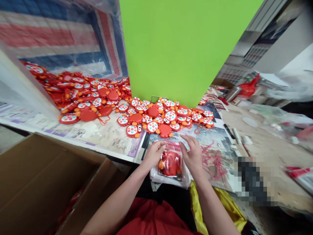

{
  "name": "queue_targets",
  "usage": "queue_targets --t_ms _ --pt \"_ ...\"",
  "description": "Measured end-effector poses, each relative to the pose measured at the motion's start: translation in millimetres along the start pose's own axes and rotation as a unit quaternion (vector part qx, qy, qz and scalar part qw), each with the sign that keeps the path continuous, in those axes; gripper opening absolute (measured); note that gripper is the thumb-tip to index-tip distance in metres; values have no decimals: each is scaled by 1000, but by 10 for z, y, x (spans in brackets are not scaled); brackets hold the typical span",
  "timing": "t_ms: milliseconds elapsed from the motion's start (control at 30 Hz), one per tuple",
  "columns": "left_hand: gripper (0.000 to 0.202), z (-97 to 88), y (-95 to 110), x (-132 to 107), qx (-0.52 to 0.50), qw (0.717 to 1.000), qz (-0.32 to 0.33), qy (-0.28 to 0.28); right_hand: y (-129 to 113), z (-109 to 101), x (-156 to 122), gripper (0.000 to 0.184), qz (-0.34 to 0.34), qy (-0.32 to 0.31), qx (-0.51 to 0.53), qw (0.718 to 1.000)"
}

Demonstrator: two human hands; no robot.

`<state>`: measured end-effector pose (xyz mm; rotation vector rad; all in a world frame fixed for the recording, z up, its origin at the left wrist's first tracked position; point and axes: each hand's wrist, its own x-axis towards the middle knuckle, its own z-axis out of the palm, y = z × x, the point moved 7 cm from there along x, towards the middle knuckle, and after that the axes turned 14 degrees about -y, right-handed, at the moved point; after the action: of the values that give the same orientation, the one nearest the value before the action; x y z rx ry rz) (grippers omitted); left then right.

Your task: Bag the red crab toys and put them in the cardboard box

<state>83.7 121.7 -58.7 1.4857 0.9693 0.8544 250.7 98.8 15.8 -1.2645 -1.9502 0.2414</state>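
Note:
A red and orange crab-shaped toy lies back side up inside a clear plastic bag at the table's front edge. Under it is a stack of more clear bags. My left hand is closed at the bag's upper left, thumb and fingers pinching its edge. On the other side, my right hand is held open, its thumb and fingers apart beside the bag's upper right. Whether the right fingertips touch the plastic I cannot tell. Just beyond my hands is a pile of the same toys, some showing coloured dots.
A larger heap of toys spreads at the left. A tall green panel rises behind the pile. A cardboard box stands at lower left, with red items inside. Pink strips and a black marker lie to the right.

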Motion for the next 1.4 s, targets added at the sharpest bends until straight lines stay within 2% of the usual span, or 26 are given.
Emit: queue_targets --t_ms 133,267,367,433,533,633,733,800,833,900,967,1033,1100,1200,1267,1333,1400 --pt "24 45 209 -26 44 999 29 0 -267 187 120 29 -84 -89 -61 991" --pt "27 71 355 -67 143 989 46 8 -416 343 176 41 -112 -125 -84 982" --pt "27 94 380 -91 199 979 41 5 -404 389 226 41 -102 -123 -66 985" --pt "27 118 372 -96 216 976 35 -10 -271 388 283 37 -74 -112 -32 990" --pt "29 117 332 -87 181 982 42 -24 205 319 365 29 -3 -82 3 997" --pt "27 38 174 -58 109 994 19 -4 1000 107 322 22 130 -45 -68 988" --pt "23 -31 -53 -29 47 998 -32 13 1815 -177 87 24 299 -86 -205 928" --pt "23 -47 -174 -13 8 998 -59 14 2111 -369 -65 27 334 -117 -260 898" --pt "24 -47 -208 -5 -3 998 -65 10 2149 -463 -103 28 321 -115 -286 896" --pt "24 -42 -217 12 -4 998 -56 1 2061 -619 -127 36 281 -82 -318 902" --pt "20 -40 -187 24 6 999 -39 -6 1828 -651 -89 41 230 -58 -303 923" --pt "17 -37 -177 24 -5 999 -39 -8 1523 -519 -6 42 163 -78 -256 950" --pt "17 -30 -181 18 -26 999 -47 -7 1173 -299 89 46 81 -113 -237 962" --pt "17 -19 -132 8 -13 999 -32 -4 712 75 212 52 -42 -183 -259 947" --pt "16 -14 -92 2 12 1000 -20 -5 524 292 273 46 -116 -247 -269 924" --pt "16 -20 -87 -7 23 999 -26 -6 496 395 337 33 -150 -289 -277 904" --pt "17 -43 -102 -19 27 999 -35 -6 635 365 406 24 -132 -294 -279 904"
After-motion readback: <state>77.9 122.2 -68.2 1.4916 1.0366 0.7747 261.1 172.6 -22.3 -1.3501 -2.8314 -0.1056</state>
